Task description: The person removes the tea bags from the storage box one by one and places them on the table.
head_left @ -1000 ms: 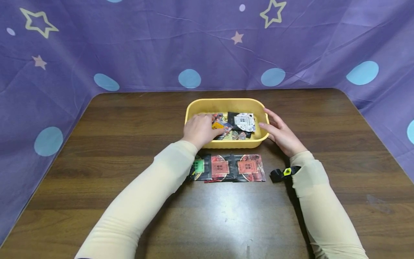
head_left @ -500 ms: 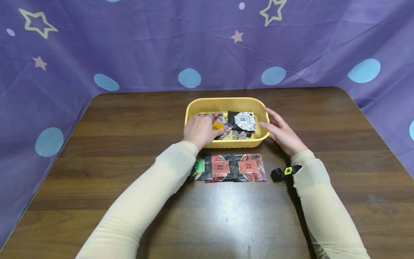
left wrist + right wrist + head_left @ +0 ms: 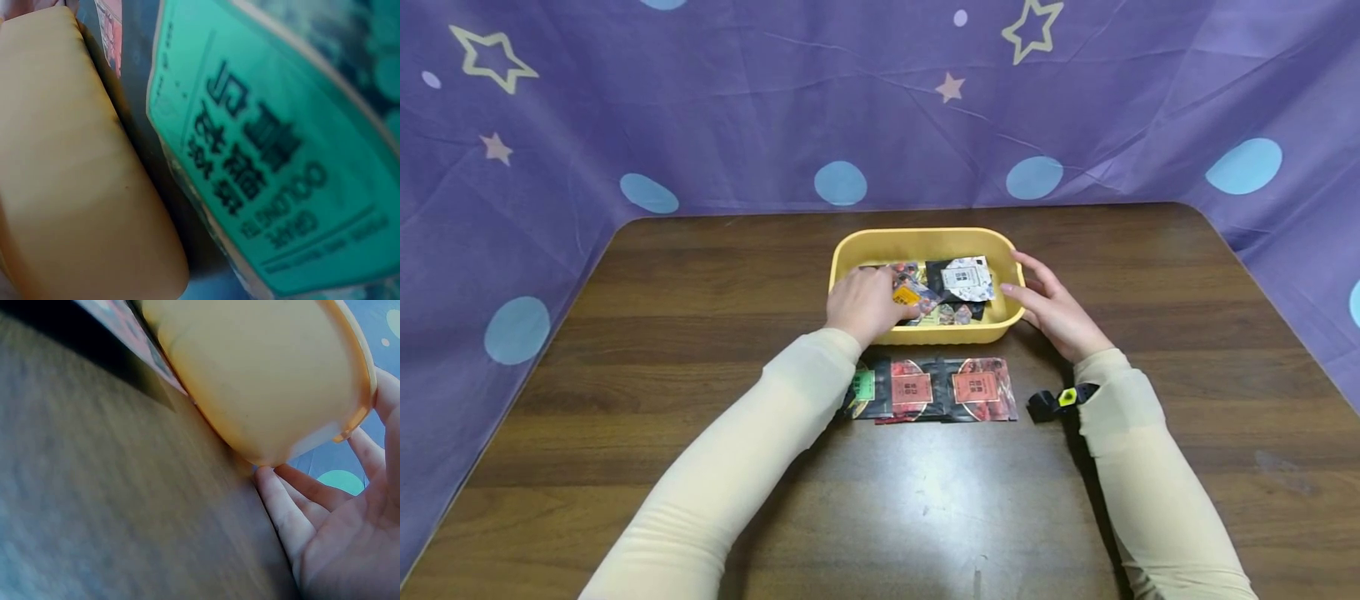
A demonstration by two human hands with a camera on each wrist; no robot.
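Observation:
A yellow plastic basket holds several flat tea sachets. My left hand reaches into its left side and pinches a tea sachet with an orange label between thumb and fingers; the fingertips are partly hidden. Beside it lies a black-and-white sachet. At the basket's right end, my right hand grips the wall, thumb over the rim and other fingers outside, against the wall in the right wrist view. A green-labelled oolong sachet fills much of the left wrist view.
In front of the basket a row of sachets lies on the wooden table: a green-labelled one partly under the left sleeve, then red-labelled ones. A black wrist strap hangs at the right cuff. A purple curtain stands behind.
The black-and-white sachet in the basket has tilted slightly. Both hands stay in nearly the same places, and the row on the table is unchanged.

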